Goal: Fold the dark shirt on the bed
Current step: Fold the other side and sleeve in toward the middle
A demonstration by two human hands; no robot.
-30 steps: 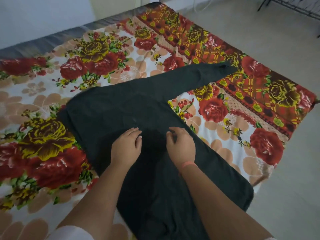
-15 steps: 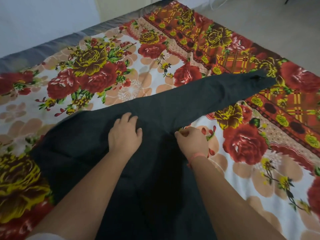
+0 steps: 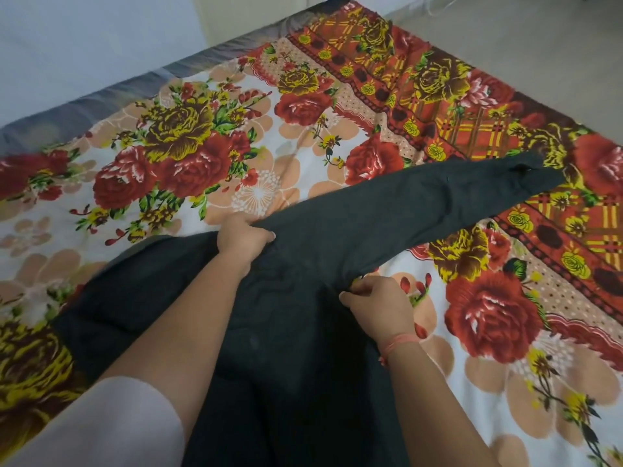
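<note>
The dark shirt (image 3: 303, 332) lies spread on the flowered bed sheet (image 3: 209, 156), its body running toward me. One long sleeve (image 3: 438, 203) stretches out to the right, its cuff near the sheet's red border. My left hand (image 3: 242, 239) grips the top edge of the shirt at the shoulder, where the sleeve begins. My right hand (image 3: 377, 305) pinches the lower edge of the shirt at the underarm. The fabric between both hands is bunched and slightly raised.
A grey mattress edge (image 3: 118, 106) runs along the far side of the bed, against a pale wall (image 3: 84, 38). Bare floor (image 3: 522, 38) lies beyond the bed's far right corner. The sheet is wrinkled near the border.
Both hands slid from the shirt's middle up to the base of the sleeve. They went from resting flat to gripping the fabric at the shoulder and the underarm.
</note>
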